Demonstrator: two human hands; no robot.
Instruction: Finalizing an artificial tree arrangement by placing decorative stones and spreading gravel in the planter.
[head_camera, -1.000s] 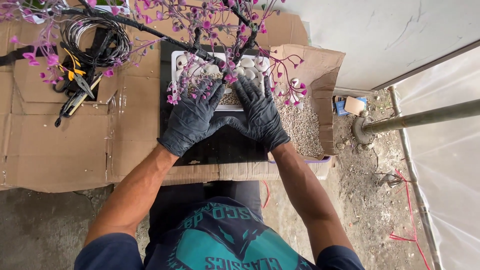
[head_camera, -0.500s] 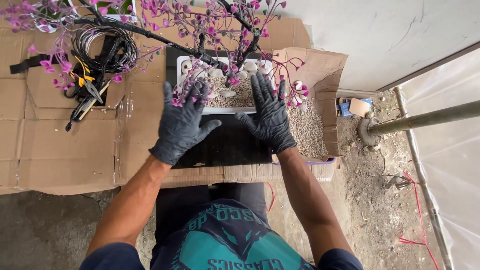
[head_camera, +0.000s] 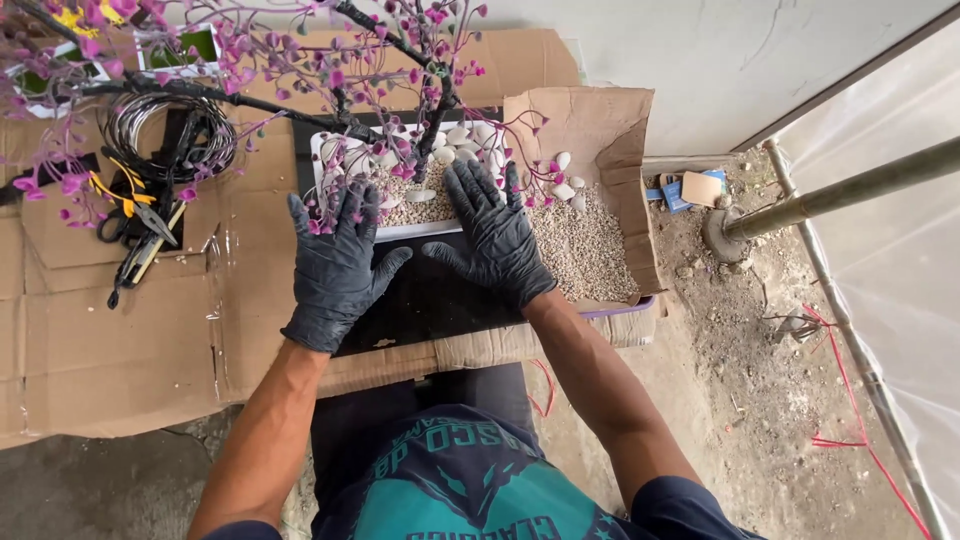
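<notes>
Blossom branches (head_camera: 250, 70) cut off at top edge; tray (head_camera: 400, 228) partly hidden.

I see a makeshift craft workshop on rough ground: flattened cardboard (head_camera: 130, 330) covers the floor at left, pliers (head_camera: 135, 215) and coiled wire (head_camera: 165, 125) lie upper left, plastic sheeting (head_camera: 900, 270) and gravelly dirt (head_camera: 750, 330) at right.

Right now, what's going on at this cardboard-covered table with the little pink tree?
A person in black gloves is working on a small artificial tree with pink blossoms set in a white rectangular tray filled with fine gravel and white pebbles. The left hand lies flat, fingers spread, over the tray's near left edge; the right hand is spread on the gravel by the trunk. Neither hand grips anything. Loose gravel sits in an open cardboard box to the right, and a coil of black wire lies to the left.
</notes>
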